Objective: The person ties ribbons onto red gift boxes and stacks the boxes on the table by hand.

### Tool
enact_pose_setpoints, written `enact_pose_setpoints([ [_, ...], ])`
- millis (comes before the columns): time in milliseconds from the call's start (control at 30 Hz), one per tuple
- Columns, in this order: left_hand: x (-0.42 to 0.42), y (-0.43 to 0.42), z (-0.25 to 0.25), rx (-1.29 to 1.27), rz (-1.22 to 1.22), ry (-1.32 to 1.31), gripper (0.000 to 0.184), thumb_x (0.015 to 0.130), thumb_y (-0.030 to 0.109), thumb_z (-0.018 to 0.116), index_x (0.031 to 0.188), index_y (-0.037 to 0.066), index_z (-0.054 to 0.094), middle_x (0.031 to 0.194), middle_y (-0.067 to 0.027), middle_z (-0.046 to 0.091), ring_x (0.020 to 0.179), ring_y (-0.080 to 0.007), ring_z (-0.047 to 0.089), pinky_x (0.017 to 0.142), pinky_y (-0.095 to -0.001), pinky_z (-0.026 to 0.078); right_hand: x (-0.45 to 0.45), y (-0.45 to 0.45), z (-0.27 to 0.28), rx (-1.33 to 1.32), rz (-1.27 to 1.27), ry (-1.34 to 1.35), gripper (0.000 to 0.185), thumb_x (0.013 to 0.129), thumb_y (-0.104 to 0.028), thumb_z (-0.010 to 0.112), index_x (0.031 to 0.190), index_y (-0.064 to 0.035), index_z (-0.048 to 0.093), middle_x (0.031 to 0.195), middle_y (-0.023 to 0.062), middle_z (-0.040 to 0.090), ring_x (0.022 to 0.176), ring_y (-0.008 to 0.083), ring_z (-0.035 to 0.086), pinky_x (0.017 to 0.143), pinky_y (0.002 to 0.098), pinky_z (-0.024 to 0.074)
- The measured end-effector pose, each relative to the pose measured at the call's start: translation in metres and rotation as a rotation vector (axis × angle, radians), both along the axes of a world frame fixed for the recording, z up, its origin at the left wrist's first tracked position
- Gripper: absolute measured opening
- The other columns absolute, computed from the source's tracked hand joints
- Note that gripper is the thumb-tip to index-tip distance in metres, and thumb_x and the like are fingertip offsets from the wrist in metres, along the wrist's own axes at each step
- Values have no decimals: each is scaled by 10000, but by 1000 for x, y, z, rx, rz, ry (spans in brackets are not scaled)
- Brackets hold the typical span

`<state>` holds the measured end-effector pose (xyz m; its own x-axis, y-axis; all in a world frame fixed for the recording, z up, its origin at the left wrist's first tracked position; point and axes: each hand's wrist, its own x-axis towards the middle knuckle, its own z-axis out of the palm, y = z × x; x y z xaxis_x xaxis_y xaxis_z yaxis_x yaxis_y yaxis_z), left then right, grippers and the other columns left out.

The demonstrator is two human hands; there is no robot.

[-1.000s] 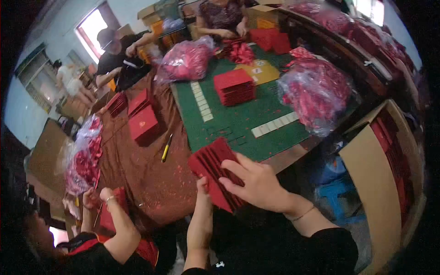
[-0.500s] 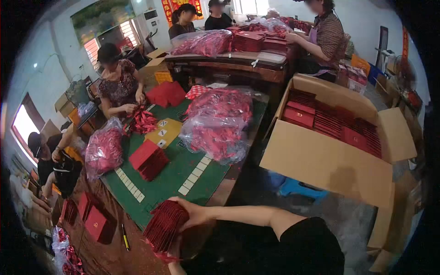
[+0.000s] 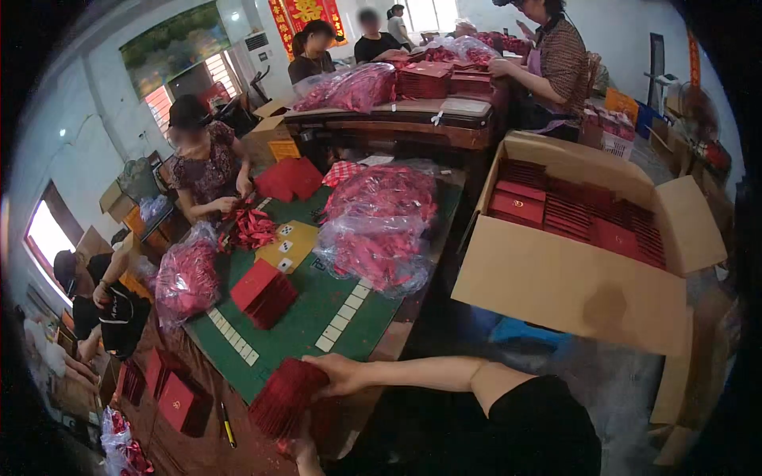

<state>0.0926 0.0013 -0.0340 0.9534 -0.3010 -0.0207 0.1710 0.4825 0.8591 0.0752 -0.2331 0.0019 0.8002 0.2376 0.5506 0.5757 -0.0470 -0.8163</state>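
Observation:
A thick stack of flat red card packets (image 3: 284, 401) is between my two hands, above the near corner of the green table. My right hand (image 3: 343, 375) wraps round the upper right side of the stack, its fingertips partly hidden. Below the stack, my left hand (image 3: 302, 448) grips the bottom end; most of its fingers are out of sight. Beyond them on the green mat stands another red packet stack (image 3: 264, 293), touched by neither hand.
An open carton (image 3: 556, 274) filled with red packets stands at the right. Plastic bags of red ribbons (image 3: 377, 230) lie on the green table (image 3: 298, 343). A yellow-black pen (image 3: 228, 426) and red packets (image 3: 176, 403) rest at lower left. Several people work around the tables.
The stack in my hands has tilted slightly, and the red ends hanging at its bottom show less. My view has shifted a little. Both hands keep hold.

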Motion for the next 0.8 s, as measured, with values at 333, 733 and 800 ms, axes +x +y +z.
enact_pose_setpoints([
  [333, 14, -10, 3, -26, -37, 14, 536, 933, 218, 497, 1417, 88, 310, 1436, -137, 355, 1305, -332, 345, 1060, -532, 334, 9, 14, 85, -118, -56, -383, 443, 766, -165, 730, 1120, -46, 491, 1010, 132, 584, 982, 315, 575, 835, 408, 444],
  [733, 20, 23, -19, -512, -306, 25, 537, 952, 238, 471, 1435, 92, 287, 1462, -141, 329, 1330, -340, 320, 1074, -549, 318, 30, -10, -9, -54, 126, 411, 739, 739, -87, 779, 1352, -55, 368, 1336, 84, 491, 1232, 173, 450, 1031, 374, 400],
  [800, 12, 26, -7, -480, -303, 9, 543, 951, 241, 482, 1435, 87, 290, 1459, -134, 337, 1317, -333, 339, 1062, -533, 332, 25, -14, 25, -76, 173, 453, 614, 733, -44, 775, 1271, -34, 479, 1202, 67, 602, 1116, 162, 542, 974, 358, 444],
])
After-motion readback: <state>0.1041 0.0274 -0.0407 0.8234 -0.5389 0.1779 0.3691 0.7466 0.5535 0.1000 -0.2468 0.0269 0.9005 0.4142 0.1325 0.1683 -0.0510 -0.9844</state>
